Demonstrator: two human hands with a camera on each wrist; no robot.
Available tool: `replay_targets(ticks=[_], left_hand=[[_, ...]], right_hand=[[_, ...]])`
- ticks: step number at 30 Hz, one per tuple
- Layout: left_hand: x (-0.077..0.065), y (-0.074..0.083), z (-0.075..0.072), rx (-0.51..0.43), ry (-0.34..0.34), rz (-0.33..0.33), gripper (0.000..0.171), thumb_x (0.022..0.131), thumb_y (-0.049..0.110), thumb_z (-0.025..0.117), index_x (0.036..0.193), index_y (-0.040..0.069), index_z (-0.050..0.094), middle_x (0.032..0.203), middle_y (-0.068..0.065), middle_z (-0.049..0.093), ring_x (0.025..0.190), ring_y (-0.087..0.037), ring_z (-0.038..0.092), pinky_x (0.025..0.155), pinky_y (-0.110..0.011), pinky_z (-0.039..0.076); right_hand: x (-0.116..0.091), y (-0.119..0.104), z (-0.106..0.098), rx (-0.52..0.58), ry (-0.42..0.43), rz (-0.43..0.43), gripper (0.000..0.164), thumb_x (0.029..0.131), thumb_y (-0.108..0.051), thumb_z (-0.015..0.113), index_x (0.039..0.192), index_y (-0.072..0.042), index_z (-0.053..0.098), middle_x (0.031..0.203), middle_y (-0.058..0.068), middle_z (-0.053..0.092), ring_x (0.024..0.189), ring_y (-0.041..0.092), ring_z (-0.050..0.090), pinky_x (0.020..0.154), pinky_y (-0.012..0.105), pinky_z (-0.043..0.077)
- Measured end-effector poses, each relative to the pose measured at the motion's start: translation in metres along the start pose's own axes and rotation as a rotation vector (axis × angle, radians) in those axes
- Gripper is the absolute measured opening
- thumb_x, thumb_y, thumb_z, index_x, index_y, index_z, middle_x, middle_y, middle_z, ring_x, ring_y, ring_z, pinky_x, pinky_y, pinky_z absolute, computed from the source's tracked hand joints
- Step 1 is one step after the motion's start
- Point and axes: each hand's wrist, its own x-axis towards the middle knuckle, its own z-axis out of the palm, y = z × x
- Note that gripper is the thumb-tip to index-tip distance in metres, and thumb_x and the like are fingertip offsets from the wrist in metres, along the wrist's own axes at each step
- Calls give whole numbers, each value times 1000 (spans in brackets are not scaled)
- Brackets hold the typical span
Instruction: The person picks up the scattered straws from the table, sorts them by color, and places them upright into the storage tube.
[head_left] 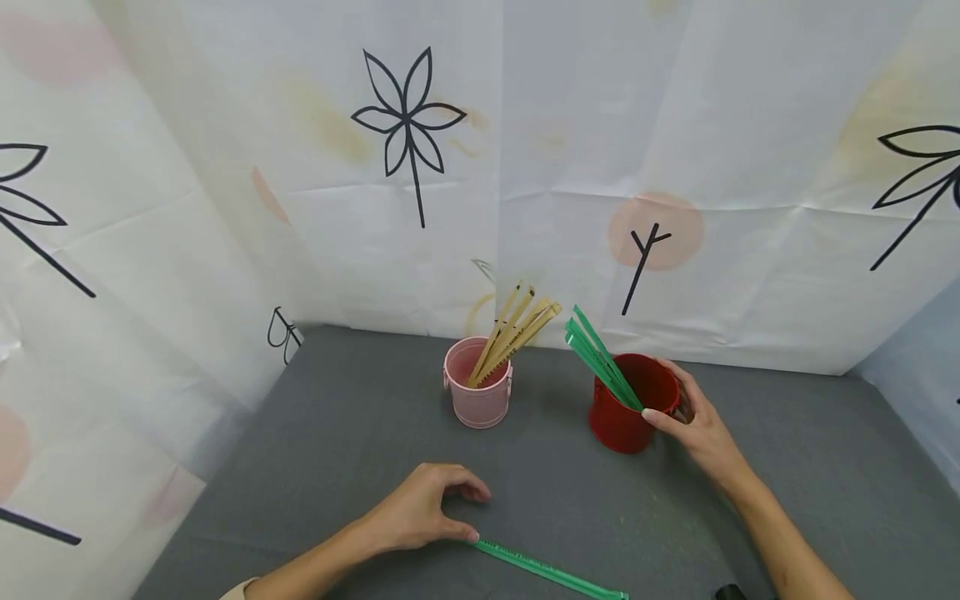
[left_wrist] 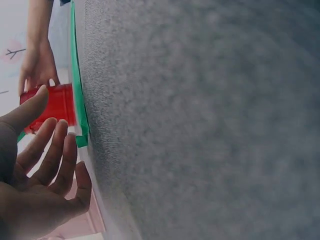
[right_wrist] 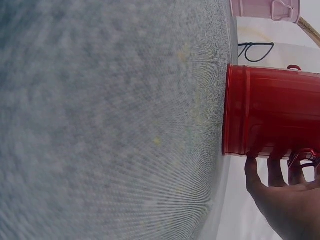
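My right hand (head_left: 697, 429) holds a red bucket (head_left: 622, 429) at its right side, thumb at the rim and fingers along the wall. The bucket stands on the grey cloth with several long green stick-shaped packets (head_left: 603, 367) leaning out to the left. Another long green packet (head_left: 551, 572) lies flat near the front. At its left end is the thumb of my left hand (head_left: 427, 508), whose fingers stay spread apart from the thumb in a loose curve. In the left wrist view nothing sits between the thumb and fingers of that hand.
Left of the red bucket stands a pink bucket (head_left: 480, 407) with several yellow stick-shaped packets (head_left: 517, 333) leaning right. A printed white curtain (head_left: 315, 258) closes off the back and left side. A small black object (head_left: 729, 592) shows at the front edge.
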Motion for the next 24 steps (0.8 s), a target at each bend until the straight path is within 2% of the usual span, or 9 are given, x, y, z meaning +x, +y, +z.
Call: replay_targets(ticks=[5, 13, 20, 24], left_hand=[[-3, -1, -1, 1, -43, -40, 38, 68, 17, 92, 100, 21, 73, 94, 14, 68, 87, -2, 61, 82, -25, 51], [-5, -6, 3, 36, -92, -41, 41, 63, 9, 94, 94, 21, 70, 86, 19, 65, 79, 3, 59, 75, -18, 50], [-4, -8, 3, 67, -80, -9, 38, 64, 2, 91, 89, 20, 70, 82, 19, 65, 76, 5, 59, 70, -16, 51], [-4, -9, 3, 42, -74, -29, 34, 67, 0, 89, 87, 21, 71, 79, 20, 64, 73, 6, 59, 68, -16, 51]], right_hand=[[0, -1, 0, -2, -4, 5, 72, 98, -12, 62, 158, -18, 22, 149, 13, 36, 124, 12, 42, 90, 12, 44], [0, 0, -1, -2, -13, 11, 72, 98, -13, 62, 158, -20, 21, 151, 13, 35, 126, 14, 41, 91, 13, 43], [0, 4, -4, -5, -27, -8, 71, 99, -12, 59, 158, -21, 21, 151, 10, 36, 127, 13, 42, 91, 14, 43], [0, 4, -4, -2, -27, -4, 70, 100, -12, 59, 158, -21, 21, 151, 10, 36, 127, 11, 41, 91, 14, 43]])
